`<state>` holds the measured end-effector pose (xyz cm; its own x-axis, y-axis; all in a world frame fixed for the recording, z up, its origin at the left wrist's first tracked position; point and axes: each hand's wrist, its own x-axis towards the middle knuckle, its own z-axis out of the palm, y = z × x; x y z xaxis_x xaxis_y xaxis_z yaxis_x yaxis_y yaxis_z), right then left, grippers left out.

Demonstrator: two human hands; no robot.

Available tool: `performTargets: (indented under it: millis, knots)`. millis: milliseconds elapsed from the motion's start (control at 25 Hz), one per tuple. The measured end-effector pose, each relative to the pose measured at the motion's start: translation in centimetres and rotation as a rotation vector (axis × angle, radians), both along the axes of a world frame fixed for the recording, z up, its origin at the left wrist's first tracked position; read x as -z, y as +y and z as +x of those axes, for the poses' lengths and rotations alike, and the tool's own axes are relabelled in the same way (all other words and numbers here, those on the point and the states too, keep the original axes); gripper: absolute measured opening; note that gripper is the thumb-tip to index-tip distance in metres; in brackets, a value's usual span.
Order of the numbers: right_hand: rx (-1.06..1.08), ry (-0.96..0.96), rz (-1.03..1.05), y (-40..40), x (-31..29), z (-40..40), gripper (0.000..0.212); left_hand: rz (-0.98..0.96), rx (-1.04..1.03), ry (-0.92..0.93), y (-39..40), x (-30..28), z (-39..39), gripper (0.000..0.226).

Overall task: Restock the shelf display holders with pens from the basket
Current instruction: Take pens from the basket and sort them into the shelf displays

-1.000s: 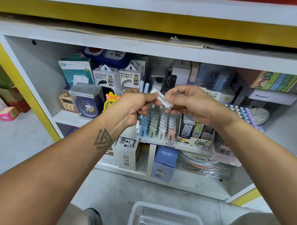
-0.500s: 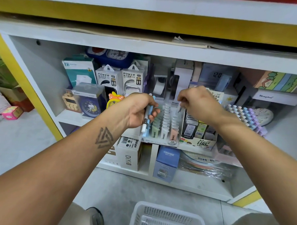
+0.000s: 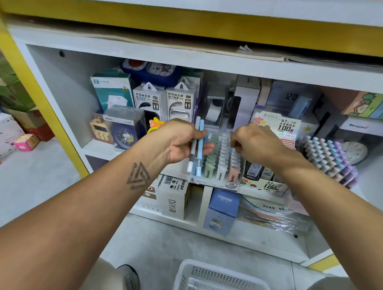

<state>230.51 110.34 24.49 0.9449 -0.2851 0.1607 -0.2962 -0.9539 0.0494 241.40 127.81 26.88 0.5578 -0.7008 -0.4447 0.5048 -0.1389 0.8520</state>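
My left hand point(image 3: 179, 142) grips two pens point(image 3: 198, 145), one grey-white and one light blue, held upright in front of the shelf. Just right of them stands the clear display holder point(image 3: 208, 182) on the shelf's middle board, with rows of pastel pens point(image 3: 223, 159) in it. My right hand point(image 3: 258, 145) is over the holder's right rows with its fingers curled down. Its fingertips pinch at the top of a white pen there, and the hand mostly hides that pen. The white plastic basket point(image 3: 203, 265) sits on the floor at the bottom edge.
Power bank boxes point(image 3: 164, 100) and a boxed clock point(image 3: 123, 129) stand left of the holder. A pencil-lead display point(image 3: 271, 186) and a rack of pastel markers point(image 3: 329, 158) are to its right. Boxes fill the lower shelf point(image 3: 177, 200). My shoe point(image 3: 129, 279) is beside the basket.
My right hand carried a white pen from my left hand over to the holder and lowered its fingers onto the rows. My left hand turned so its two pens stand upright.
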Motion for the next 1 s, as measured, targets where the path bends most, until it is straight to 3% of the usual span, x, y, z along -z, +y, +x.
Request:
performTargets:
  millis: [160, 240, 400, 480, 560, 680, 760, 880, 1000]
  knots:
    - [-0.024, 0.136, -0.064, 0.7, 0.2, 0.0, 0.017, -0.041, -0.008, -0.055, 0.0, 0.2, 0.0, 0.02]
    - [-0.023, 0.084, 0.038, 1.0, -0.2, 0.3, 0.024, -0.07, -0.015, -0.059, 0.0, 0.2, 0.1, 0.012]
    - [0.072, -0.256, 0.663, 2.4, -2.3, 0.4, 0.016, -0.15, -0.074, -0.015, -0.2, -0.1, 0.5, 0.008]
    - [0.034, -0.304, 0.979, 3.5, -2.9, 0.2, 0.009, -0.221, -0.142, 0.006, -0.3, -0.5, 0.8, 0.009]
    - [-0.031, -0.301, 1.156, 4.2, -3.1, 0.1, 0.01, -0.278, -0.235, 0.028, -0.4, -0.7, 1.1, 0.015]
    - [-0.036, -0.309, 1.15, 3.9, -3.2, 0.1, 0.022, -0.34, -0.331, 0.075, -0.2, -0.8, 1.2, 0.016]
    - [0.002, -0.323, 1.134, 3.4, -3.4, 0.2, 0.017, -0.339, -0.356, 0.094, -0.3, -0.6, 1.4, 0.02]
    - [0.072, -0.434, 1.147, 2.7, -3.7, 0.0, 0.011, -0.212, -0.306, 0.071, -0.3, -0.5, 1.4, 0.007]
    - [0.087, -0.578, 1.231, 1.5, -4.1, -1.2, 0.014, -0.03, -0.206, 0.014, -0.4, -0.4, 1.0, 0.019]
